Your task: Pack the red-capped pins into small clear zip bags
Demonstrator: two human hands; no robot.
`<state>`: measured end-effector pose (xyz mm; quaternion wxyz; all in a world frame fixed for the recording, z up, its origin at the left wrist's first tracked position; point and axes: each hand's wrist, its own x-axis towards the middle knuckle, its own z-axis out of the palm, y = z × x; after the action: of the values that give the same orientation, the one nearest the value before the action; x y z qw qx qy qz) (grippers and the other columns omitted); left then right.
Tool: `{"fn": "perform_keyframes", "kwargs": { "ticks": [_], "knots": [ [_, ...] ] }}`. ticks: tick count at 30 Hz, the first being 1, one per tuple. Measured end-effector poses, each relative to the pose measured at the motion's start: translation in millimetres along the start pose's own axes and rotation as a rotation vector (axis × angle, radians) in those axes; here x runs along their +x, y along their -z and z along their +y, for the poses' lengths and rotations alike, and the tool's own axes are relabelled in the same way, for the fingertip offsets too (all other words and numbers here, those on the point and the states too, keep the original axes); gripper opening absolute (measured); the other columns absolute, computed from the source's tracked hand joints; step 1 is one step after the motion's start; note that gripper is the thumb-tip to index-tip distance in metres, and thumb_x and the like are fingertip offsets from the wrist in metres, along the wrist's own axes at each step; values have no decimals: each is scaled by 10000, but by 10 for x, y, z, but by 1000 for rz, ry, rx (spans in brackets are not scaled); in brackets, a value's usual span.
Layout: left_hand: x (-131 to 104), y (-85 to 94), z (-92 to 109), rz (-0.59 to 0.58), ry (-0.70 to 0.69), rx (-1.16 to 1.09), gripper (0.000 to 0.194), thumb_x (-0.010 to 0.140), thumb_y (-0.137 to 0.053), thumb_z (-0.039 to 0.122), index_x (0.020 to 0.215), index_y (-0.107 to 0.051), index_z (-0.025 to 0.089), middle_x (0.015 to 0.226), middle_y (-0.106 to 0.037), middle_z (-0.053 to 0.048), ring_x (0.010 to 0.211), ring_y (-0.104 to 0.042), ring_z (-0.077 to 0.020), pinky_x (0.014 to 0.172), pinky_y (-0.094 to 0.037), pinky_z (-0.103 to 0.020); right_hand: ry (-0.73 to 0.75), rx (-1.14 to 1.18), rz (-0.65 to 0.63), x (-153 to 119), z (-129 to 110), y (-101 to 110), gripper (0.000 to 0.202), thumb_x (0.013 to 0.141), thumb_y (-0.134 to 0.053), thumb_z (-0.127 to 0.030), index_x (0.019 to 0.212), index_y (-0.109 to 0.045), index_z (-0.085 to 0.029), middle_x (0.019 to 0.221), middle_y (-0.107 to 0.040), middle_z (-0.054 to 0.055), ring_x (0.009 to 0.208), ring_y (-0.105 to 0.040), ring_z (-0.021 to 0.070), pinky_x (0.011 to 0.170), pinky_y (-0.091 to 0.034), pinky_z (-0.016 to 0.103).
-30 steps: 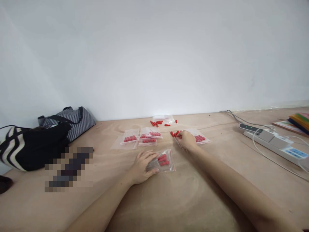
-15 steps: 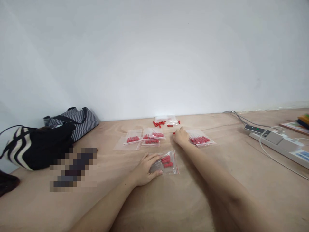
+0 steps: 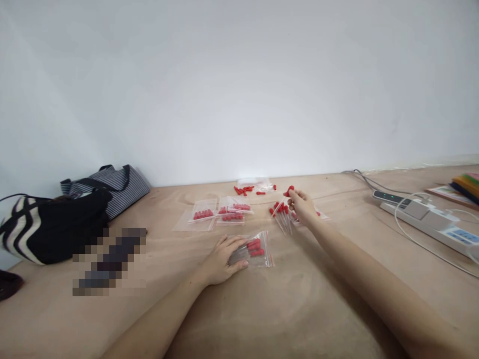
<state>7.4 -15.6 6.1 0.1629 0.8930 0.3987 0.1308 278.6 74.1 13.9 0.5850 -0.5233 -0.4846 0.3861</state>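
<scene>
My left hand [image 3: 226,257] lies with its fingers spread on the left part of a clear zip bag [image 3: 266,254] that has several red rubber bulbs [image 3: 256,247] in it. At the right my right hand [image 3: 301,204] pinches a red-topped dropper [image 3: 290,190] by its bulb, raised off the table. Below and left of that hand, several droppers [image 3: 283,217] with red bulbs and clear stems lie fanned out. Part of a bag [image 3: 324,216] with red bulbs shows behind the right wrist.
Bags of red bulbs [image 3: 203,214] [image 3: 232,217] lie mid-table. Loose red bulbs [image 3: 243,190] are near the wall. A black bag [image 3: 75,229] and a striped bag [image 3: 129,187] stand left. A power strip [image 3: 430,227] with cables and colourful items [image 3: 467,187] are at right.
My right hand has moved right and up and now holds a dropper. The droppers below it, hidden or bundled before, show fanned out. My left hand stays on the bag; the view has shifted slightly.
</scene>
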Motion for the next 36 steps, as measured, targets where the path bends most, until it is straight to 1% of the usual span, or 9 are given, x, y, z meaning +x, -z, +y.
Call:
{"fn": "perform_keyframes", "kwargs": {
  "ticks": [3, 7, 9, 12, 16, 20, 27, 33, 36],
  "knots": [
    [4, -15, -26, 6, -7, 8, 493, 808, -501, 394, 1256, -371, 234, 1299, -432, -67, 1220, -342, -244, 1037, -172, -486, 46, 176, 41, -208, -16, 148, 428, 643, -546, -572, 838, -486, -196, 632, -544, -11, 438, -435, 77, 389, -323, 205],
    [6, -22, -43, 10, -2, 11, 503, 808, -496, 412, 1257, -371, 226, 1300, -430, -74, 1218, -346, -248, 1035, -174, -490, 90, 233, -20, -584, 57, 240, 559, 654, -594, -501, 1095, -347, -261, 666, -505, -59, 492, -467, 80, 472, -403, 223],
    [5, -12, -30, 15, 0, 9, 496, 807, -497, 413, 1252, -378, 232, 1297, -435, -69, 1212, -353, -249, 1036, -175, -488, 75, 194, -62, -734, 112, 246, 513, 679, -561, -517, 1070, -368, -248, 667, -490, -48, 518, -483, 92, 507, -430, 247],
    [6, 8, -1, 17, 6, 8, 486, 807, -501, 405, 1248, -382, 241, 1298, -436, -59, 1215, -350, -243, 1041, -173, -476, 63, 133, -42, -869, 159, 210, 445, 694, -528, -544, 983, -414, -225, 676, -473, -31, 550, -503, 105, 542, -449, 270],
    [13, 12, 7, 4, 19, 16, 490, 806, -503, 393, 1252, -377, 232, 1307, -425, -61, 1227, -334, -241, 1044, -171, -472, 69, 77, -9, -945, 152, 116, 431, 697, -513, -551, 960, -418, -223, 661, -464, -32, 553, -509, 116, 554, -453, 282],
    [17, 3, -8, -2, 17, 22, 498, 809, -498, 400, 1258, -372, 226, 1311, -418, -67, 1229, -330, -242, 1045, -169, -471, 20, 128, -26, -1003, 159, 32, 463, 651, -554, -571, 920, -408, -223, 646, -474, -38, 558, -524, 122, 576, -459, 295],
    [8, 2, 11, 0, 26, 25, 526, 794, -511, 439, 1251, -384, 212, 1304, -427, -76, 1228, -330, -248, 1043, -174, -473, -140, 248, -211, -1159, 180, -31, 492, 624, -598, -564, 892, -401, -202, 669, -539, -22, 581, -551, 118, 614, -450, 293],
    [14, -15, 1, 14, 12, 34, 501, 799, -504, 424, 1239, -398, 211, 1294, -439, -73, 1221, -341, -256, 1037, -181, -482, -19, -39, -380, -1201, 182, -15, 311, 639, -647, -433, 726, -496, -175, 573, -473, -49, 511, -414, 73, 501, -331, 214],
    [15, -21, -9, 14, 5, 41, 491, 805, -494, 420, 1238, -399, 209, 1290, -444, -73, 1218, -345, -253, 1035, -187, -481, -11, -179, -447, -1168, 197, -25, 251, 627, -662, -372, 734, -576, -161, 514, -426, -61, 480, -351, 68, 463, -283, 206]
  ]
}}
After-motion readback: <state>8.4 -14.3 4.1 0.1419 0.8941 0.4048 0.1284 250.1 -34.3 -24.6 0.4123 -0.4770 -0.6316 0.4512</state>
